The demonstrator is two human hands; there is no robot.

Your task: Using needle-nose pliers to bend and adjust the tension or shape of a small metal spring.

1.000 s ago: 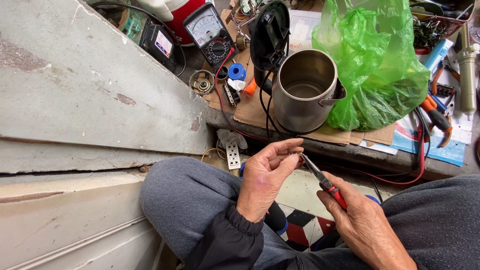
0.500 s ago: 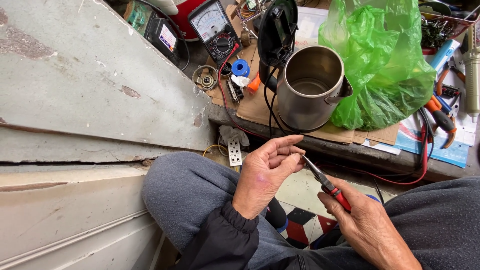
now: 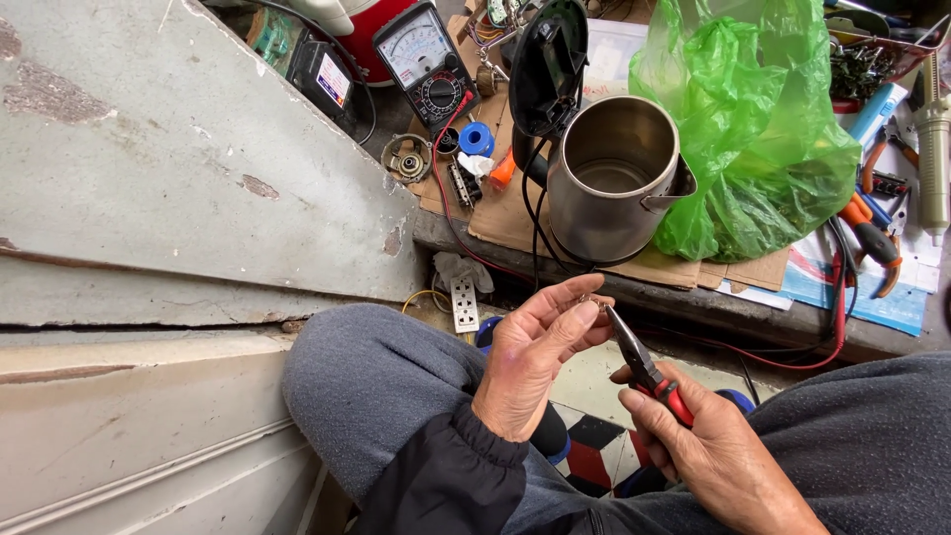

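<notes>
My left hand (image 3: 535,352) is raised over my lap, its fingertips pinching a tiny metal part (image 3: 597,300) too small to make out. My right hand (image 3: 708,451) grips red-handled needle-nose pliers (image 3: 644,369), whose tips reach up to that small part at my left fingertips. Just beyond the hands, a steel electric kettle (image 3: 614,178) stands on cardboard at the bench edge with its black lid (image 3: 548,64) flipped up. Black cords hang from the kettle toward my hands.
A green plastic bag (image 3: 753,129) sits right of the kettle. An analog multimeter (image 3: 428,61), a blue spool (image 3: 476,138) and small parts lie behind. Orange-handled pliers (image 3: 870,238) and tools lie at the right. A white power strip (image 3: 465,302) rests below the bench. A grey slab (image 3: 178,168) fills the left.
The hands stay together with the pliers at the left fingertips; only the camera view has shifted slightly.
</notes>
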